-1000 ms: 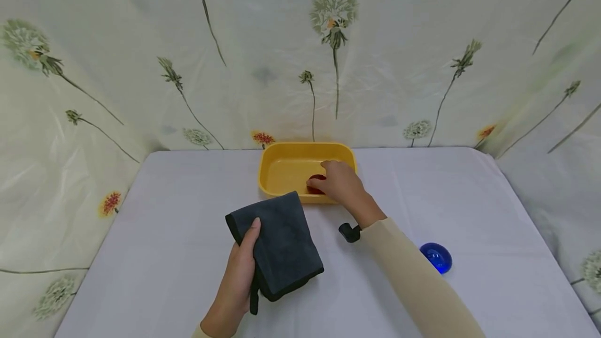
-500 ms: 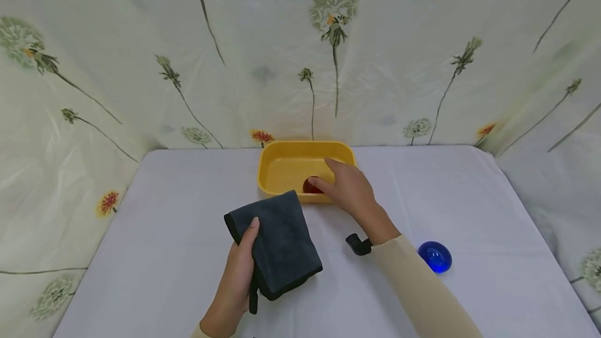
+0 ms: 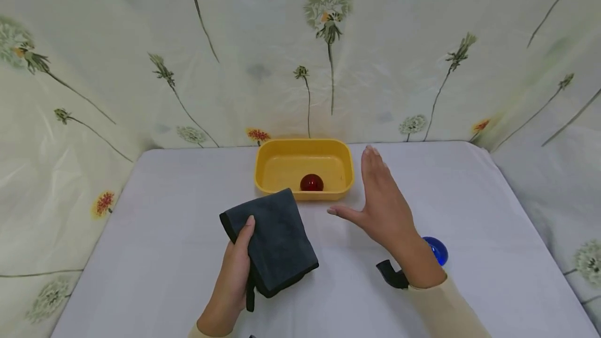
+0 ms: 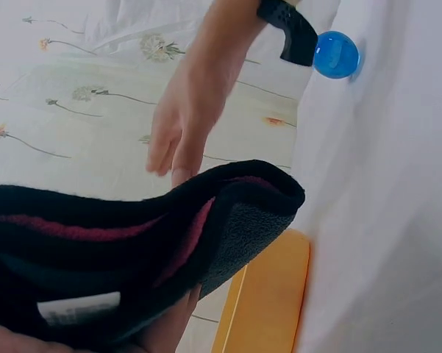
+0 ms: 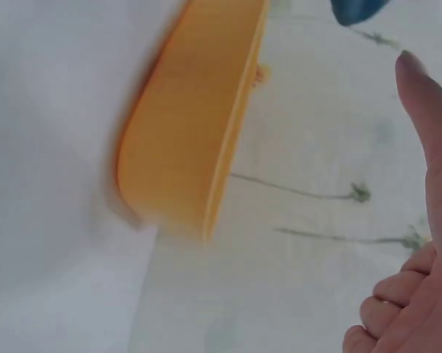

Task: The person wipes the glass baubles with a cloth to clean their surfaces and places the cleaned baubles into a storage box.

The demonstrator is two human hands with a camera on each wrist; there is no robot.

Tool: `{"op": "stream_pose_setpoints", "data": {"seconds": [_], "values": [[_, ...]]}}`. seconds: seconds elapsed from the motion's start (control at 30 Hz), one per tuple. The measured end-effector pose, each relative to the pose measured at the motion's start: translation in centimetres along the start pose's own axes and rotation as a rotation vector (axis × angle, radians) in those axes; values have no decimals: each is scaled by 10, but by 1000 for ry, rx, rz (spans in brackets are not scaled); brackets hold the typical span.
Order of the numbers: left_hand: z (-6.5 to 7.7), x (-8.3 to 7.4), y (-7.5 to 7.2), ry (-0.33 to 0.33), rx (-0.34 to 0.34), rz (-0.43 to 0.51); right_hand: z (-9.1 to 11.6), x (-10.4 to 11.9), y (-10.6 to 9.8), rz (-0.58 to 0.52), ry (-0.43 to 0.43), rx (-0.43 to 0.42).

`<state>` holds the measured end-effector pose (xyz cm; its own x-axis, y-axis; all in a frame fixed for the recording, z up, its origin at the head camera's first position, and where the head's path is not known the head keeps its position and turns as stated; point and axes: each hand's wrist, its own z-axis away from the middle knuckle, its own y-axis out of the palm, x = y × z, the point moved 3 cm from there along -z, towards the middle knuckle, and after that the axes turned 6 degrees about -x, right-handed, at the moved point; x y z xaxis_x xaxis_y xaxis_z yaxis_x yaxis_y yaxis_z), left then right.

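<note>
Head view: left hand (image 3: 232,265), lower centre-left, grips folded dark gray cloth (image 3: 279,246), thumb on top, fingers under. Right hand (image 3: 387,207), right of centre: fingers straight and together, thumb spread wide, clear of the tray. Glossy red ball (image 3: 312,182) inside yellow tray (image 3: 279,166), mid-frame, by its near wall. Blue ball (image 3: 439,250) lower right, partly hidden by right wrist. Left wrist view, lower left: white label (image 4: 79,307) on cloth.

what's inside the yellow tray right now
A red ball sits in the yellow tray, by the near wall; nothing else shows there. That wall hides the ball's base and the floor just behind it, and the cloth covers a bit of the rim.
</note>
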<state>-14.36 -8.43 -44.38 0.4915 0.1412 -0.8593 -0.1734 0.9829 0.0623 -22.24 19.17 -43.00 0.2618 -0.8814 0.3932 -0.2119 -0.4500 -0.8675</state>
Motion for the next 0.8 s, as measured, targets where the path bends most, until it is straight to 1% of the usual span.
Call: {"op": "stream_pose_setpoints", "data": {"seconds": [0.07, 0.13, 0.2, 0.3, 0.37, 0.43, 0.57, 0.7, 0.77, 0.8], "values": [[0, 0, -1, 0, 1, 2, 8, -3, -11, 26, 6, -4], [0, 0, -2, 1, 2, 8, 17, -8, -20, 47, 36, -4], [1, -1, -3, 4, 7, 15, 28, -17, -27, 61, 105, 12], [2, -1, -3, 16, 20, 29, 50, -40, -31, 67, 237, 53], [3, -1, -3, 25, 35, 43, 68, -57, -30, 69, 314, 82], [3, -2, -3, 34, 48, 53, 84, -74, -27, 69, 369, 109], [4, -2, -4, 43, 51, 58, 104, -96, -19, 87, 473, 160], [6, -1, -5, 37, 38, 64, 116, -104, -9, 96, 592, 235], [6, 0, -6, 32, 30, 64, 120, -104, -5, 87, 628, 264], [6, 0, -7, 30, 27, 67, 123, -103, -3, 84, 631, 264]]}}
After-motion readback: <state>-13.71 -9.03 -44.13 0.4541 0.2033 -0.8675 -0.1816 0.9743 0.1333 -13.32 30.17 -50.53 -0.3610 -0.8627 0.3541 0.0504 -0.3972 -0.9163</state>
